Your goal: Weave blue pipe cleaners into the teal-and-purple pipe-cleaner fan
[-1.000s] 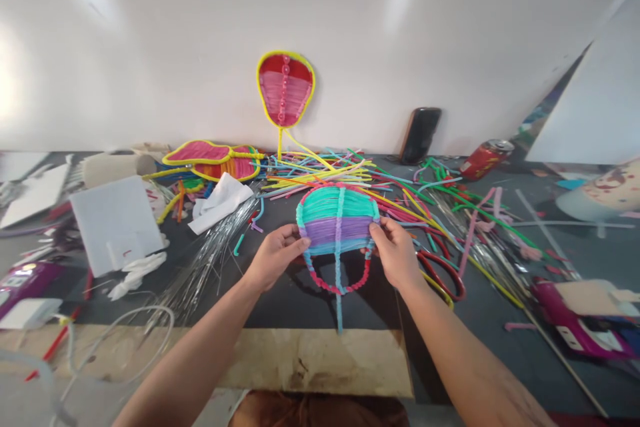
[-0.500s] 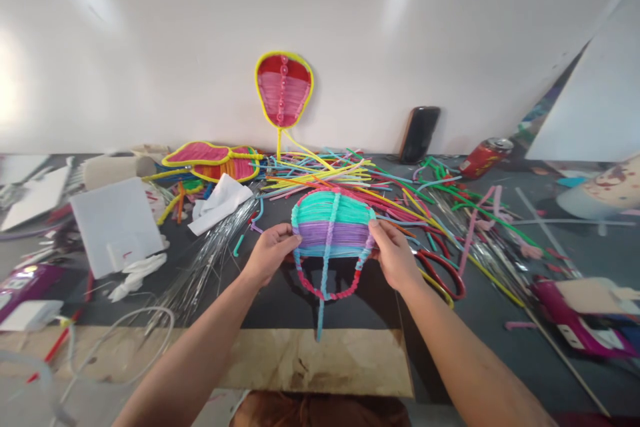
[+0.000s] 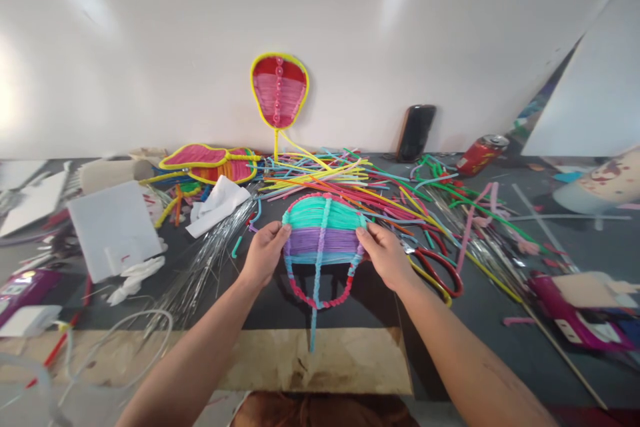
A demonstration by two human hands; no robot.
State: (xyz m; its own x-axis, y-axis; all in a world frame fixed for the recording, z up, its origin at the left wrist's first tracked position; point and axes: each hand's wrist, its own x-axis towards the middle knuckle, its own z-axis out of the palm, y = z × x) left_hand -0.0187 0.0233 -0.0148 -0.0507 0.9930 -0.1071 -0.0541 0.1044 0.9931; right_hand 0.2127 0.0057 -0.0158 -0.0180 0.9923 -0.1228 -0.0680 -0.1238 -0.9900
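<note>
So the person had the fuzzy striped piece (image 3: pixel 321 243) held up between both hands, left hand (image 3: pixel 265 250) pinching its left edge, right hand (image 3: pixel 387 255) pinching the opposite one, thumbs on the near side. Looked like a hold-and-check step tbh: teal, purple and blue strands filled the upper part, while the loop below the fingers was just bare outline. Next move probably called for a gentle pinch, since that frame seemed bendy. Fingertips behind it were hidden. Right of the right fingers lay red-handled scissors (image 3: pixel 457 277), blades hard to make out. Beyond the fingers was a pile of colored stems (image 3: pixel 345 168), partly blocked by the piece. Farther right, a cup (image 3: pixel 607 183) got cut off.
</note>
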